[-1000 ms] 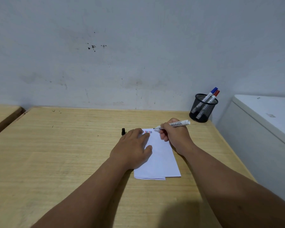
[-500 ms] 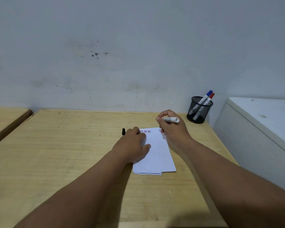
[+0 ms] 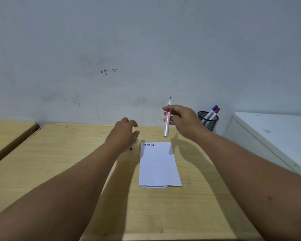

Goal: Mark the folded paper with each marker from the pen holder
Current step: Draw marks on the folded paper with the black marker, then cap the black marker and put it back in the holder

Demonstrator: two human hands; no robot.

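Note:
A folded white paper [image 3: 159, 165] lies on the wooden table [image 3: 59, 162], with a row of short red, blue and black strokes along its far edge. My right hand [image 3: 184, 121] is raised above the table behind the paper and holds an uncapped black marker [image 3: 167, 119] upright, tip up. My left hand [image 3: 123, 134] hovers left of the paper, fingers curled and apart, holding nothing. The marker's black cap [image 3: 131, 148] lies just under that hand, mostly hidden. A black mesh pen holder [image 3: 208, 121] at the back right holds a blue marker [image 3: 211, 111] and a red marker [image 3: 215, 113].
A grey wall [image 3: 146, 49] rises right behind the table. A white cabinet [image 3: 276, 136] stands close to the table's right side. A second wooden surface [image 3: 9, 131] sits to the left, across a narrow gap.
My left hand lifted off the paper and moved left. My right hand rose away from the paper and turned the marker from lying sideways to tip up.

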